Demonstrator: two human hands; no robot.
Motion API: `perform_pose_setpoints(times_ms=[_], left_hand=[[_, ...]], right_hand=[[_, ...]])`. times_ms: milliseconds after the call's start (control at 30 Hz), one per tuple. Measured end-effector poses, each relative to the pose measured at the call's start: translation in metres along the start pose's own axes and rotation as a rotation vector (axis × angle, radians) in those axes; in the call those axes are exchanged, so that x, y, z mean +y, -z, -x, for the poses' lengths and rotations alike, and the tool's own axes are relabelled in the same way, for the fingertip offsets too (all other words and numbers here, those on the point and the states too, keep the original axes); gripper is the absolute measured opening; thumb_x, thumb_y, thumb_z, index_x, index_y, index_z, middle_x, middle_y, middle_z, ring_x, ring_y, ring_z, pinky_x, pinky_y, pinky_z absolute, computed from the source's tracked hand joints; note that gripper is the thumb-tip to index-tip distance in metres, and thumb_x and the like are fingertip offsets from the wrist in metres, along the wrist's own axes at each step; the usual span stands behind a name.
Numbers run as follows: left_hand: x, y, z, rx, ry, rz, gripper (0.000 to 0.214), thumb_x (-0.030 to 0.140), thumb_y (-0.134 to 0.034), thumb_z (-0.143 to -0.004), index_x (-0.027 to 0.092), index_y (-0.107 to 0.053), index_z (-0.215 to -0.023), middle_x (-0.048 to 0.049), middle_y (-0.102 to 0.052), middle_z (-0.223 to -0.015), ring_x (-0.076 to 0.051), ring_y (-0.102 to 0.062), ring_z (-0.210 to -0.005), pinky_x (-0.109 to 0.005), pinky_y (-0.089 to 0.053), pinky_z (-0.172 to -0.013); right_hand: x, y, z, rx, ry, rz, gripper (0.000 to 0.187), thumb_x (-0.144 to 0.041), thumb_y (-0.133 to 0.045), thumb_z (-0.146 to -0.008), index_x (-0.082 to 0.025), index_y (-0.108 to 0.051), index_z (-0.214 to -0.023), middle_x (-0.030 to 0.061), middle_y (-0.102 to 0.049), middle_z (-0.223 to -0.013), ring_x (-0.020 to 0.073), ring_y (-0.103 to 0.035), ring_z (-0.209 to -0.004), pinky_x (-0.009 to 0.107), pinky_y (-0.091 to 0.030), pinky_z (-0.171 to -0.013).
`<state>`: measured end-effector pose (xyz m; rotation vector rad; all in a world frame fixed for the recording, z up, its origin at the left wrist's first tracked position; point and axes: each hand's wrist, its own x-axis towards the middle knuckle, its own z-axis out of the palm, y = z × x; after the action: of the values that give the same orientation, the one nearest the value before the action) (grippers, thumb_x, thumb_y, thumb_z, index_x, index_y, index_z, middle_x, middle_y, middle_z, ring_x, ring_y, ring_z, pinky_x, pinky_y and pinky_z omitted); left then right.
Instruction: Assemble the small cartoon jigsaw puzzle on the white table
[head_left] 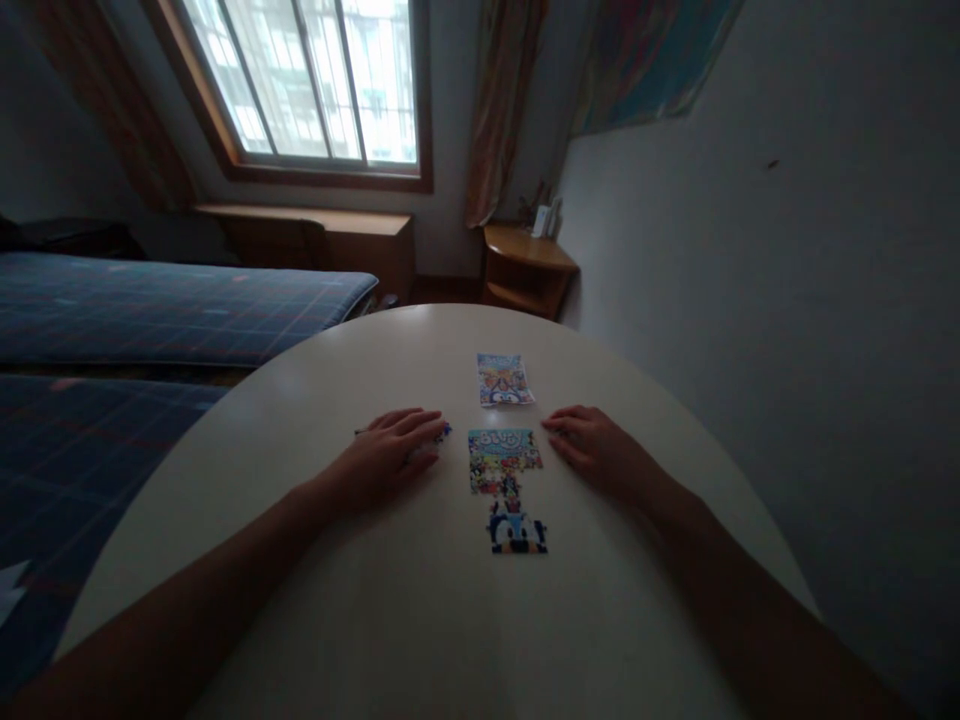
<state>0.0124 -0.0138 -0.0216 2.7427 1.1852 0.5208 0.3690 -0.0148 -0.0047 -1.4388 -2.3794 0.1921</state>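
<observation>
A partly assembled colourful jigsaw puzzle [505,460] lies on a round white table [420,620], with a joined lower section [517,530] just below it. A small printed picture card [504,379] lies a little farther away. My left hand [390,455] rests flat on the table left of the puzzle, fingers stretched out, its fingertips touching a small loose puzzle piece [445,431]. My right hand [596,447] rests flat right of the puzzle, fingers extended toward its top edge, holding nothing.
A bed with a blue plaid cover [150,310] runs along the left. A wooden corner shelf [529,265] and a low wooden cabinet [322,240] stand under the window [315,80]. A grey wall [787,300] is close on the right.
</observation>
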Motion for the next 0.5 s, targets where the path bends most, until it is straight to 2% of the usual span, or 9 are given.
perform_pose_setpoints(times_ms=[133,333,400,500], left_hand=[[0.004,0.003,-0.001,-0.014,-0.04,0.018,0.038,0.035,-0.045,-0.101,0.025,-0.057,-0.135,-0.006,-0.058,-0.14,-0.025,-0.049,-0.131,-0.051,-0.038,-0.11],[0.01,0.007,-0.004,0.092,-0.038,0.011,0.026,0.033,-0.049,-0.098,0.024,-0.072,-0.105,-0.0042,-0.073,-0.114,-0.021,-0.064,-0.106,-0.044,-0.047,-0.099],[0.015,0.006,-0.005,0.109,-0.019,-0.009,0.022,0.032,-0.052,-0.097,0.024,-0.073,-0.096,-0.0034,-0.074,-0.108,-0.021,-0.067,-0.099,-0.043,-0.05,-0.094],[0.022,0.004,-0.006,0.106,0.034,-0.016,0.016,0.026,-0.056,-0.094,0.023,-0.071,-0.094,-0.0029,-0.075,-0.105,-0.021,-0.067,-0.095,-0.041,-0.052,-0.089]], right_hand=[[-0.003,0.002,0.0,-0.016,-0.011,0.009,0.028,-0.027,-0.055,-0.092,-0.018,-0.071,-0.113,0.0125,-0.068,-0.117,0.0264,-0.061,-0.108,0.045,-0.049,-0.097],[-0.006,0.004,-0.001,-0.018,-0.023,0.017,0.026,-0.026,-0.056,-0.092,-0.019,-0.071,-0.112,0.0121,-0.068,-0.116,0.026,-0.061,-0.107,0.044,-0.049,-0.097],[-0.007,0.003,-0.001,-0.011,-0.025,0.016,0.026,-0.026,-0.056,-0.092,-0.019,-0.071,-0.112,0.0119,-0.069,-0.115,0.0256,-0.061,-0.107,0.044,-0.049,-0.097],[-0.007,0.002,-0.001,-0.01,-0.026,0.012,0.027,-0.026,-0.056,-0.091,-0.018,-0.071,-0.112,0.012,-0.069,-0.115,0.0254,-0.061,-0.107,0.044,-0.049,-0.097]])
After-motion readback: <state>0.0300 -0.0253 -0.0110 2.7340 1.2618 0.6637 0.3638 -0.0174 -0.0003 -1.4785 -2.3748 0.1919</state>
